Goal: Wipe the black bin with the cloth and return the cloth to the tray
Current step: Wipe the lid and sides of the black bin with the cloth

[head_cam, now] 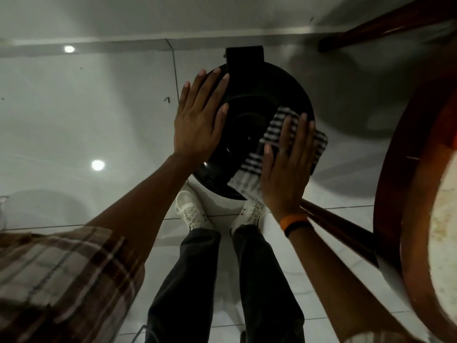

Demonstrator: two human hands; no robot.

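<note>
The black bin (249, 127) is standing on the pale tiled floor (86, 115) directly ahead of the person's white shoes (190, 211), close beside a round wooden table (405, 194) on their right. It is round, glossy and dark, with a lid of concentric rings and a squarish hinge piece on the far edge. The striped cloth (277, 134) is lying over the lid's right, nearer side, running slantwise from the far middle down toward the near rim, where a corner is hanging over the edge.

The right hand (286, 169) is lying flat on that cloth, fingers spread and pressing it against the lid, not pinching it; an orange and black band is showing on that wrist. The left hand (200, 120) is bearing open-palmed on the lid's left rim, fingers extended, seemingly steadying the bin. So the bin is sitting between the two hands, with the cloth under the right one; I would judge that hand the one to sweep next, across the unwiped left part. No tray is showing anywhere here.
</note>
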